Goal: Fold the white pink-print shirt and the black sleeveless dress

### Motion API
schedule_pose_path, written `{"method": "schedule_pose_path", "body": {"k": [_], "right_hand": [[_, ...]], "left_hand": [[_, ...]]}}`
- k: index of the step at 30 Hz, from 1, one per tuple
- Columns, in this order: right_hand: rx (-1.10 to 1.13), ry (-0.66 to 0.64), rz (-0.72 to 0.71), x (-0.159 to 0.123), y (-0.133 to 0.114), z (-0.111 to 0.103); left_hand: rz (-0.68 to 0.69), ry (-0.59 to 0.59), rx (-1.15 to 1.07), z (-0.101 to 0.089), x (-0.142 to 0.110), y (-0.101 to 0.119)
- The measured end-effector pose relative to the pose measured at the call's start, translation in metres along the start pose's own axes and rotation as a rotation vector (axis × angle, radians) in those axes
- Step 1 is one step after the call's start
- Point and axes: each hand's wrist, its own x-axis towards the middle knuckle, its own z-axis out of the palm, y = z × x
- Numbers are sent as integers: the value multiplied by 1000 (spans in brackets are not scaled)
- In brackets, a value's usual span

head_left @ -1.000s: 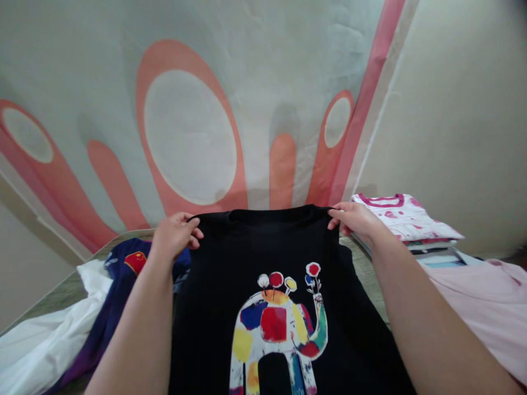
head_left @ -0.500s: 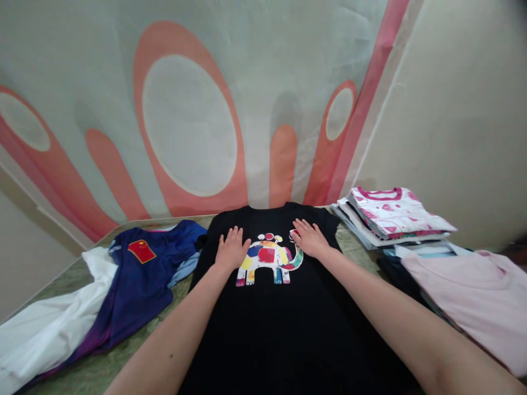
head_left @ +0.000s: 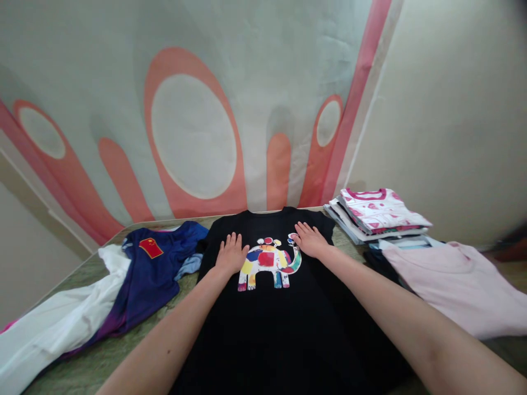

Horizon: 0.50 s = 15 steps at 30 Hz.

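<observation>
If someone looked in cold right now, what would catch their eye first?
Probably the multicoloured elephant print at centre, on the black T-shirt, between the left hand and right hand. Next, the large orange-ringed oval on the wall behind, then the red patch on the navy shirt at left.

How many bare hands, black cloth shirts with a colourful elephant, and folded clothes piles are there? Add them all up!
Bare hands: 2 (left hand, right hand)
Black cloth shirt with a colourful elephant: 1
Folded clothes piles: 2 (white-and-pink-topped pile, pale-pink-topped pile)
Total: 5
</observation>
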Motion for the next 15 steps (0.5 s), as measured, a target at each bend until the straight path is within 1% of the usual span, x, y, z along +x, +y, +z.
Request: {"method": "schedule_pose_path", "body": {"k": [1, 2, 3, 4, 6, 7, 8, 10, 13, 15], "right_hand": [[7, 13, -10, -14, -13, -5], [23, 62, -73, -31, -27, -7], [52, 97, -179, -52, -43, -8], [93, 104, -299, -76, -57, -7], [181, 57, -474, -124, -79, -2], [219, 6, -534, -146, -84, 0], [251, -36, -564, -166, -85, 2], [289, -95, -564, -195, -75, 1], [277, -118, -486, -219, -43, -1], [260, -105, -454, -232, -22, 1]], "left_hand": [[20, -5, 0, -6, -11, 6], [65, 28, 6, -10, -26, 13], [156, 80, 8, -13, -43, 20], [252, 106, -3, -14, -63, 25], [412, 86, -38, -14, -103, 31], [454, 60, -54, -14, -122, 29], [493, 24, -66, -14, -138, 25], [527, -11, -81, -18, -164, 8], [488, 4, -68, -24, -191, -25], [456, 23, -57, -20, -208, -43]]}}
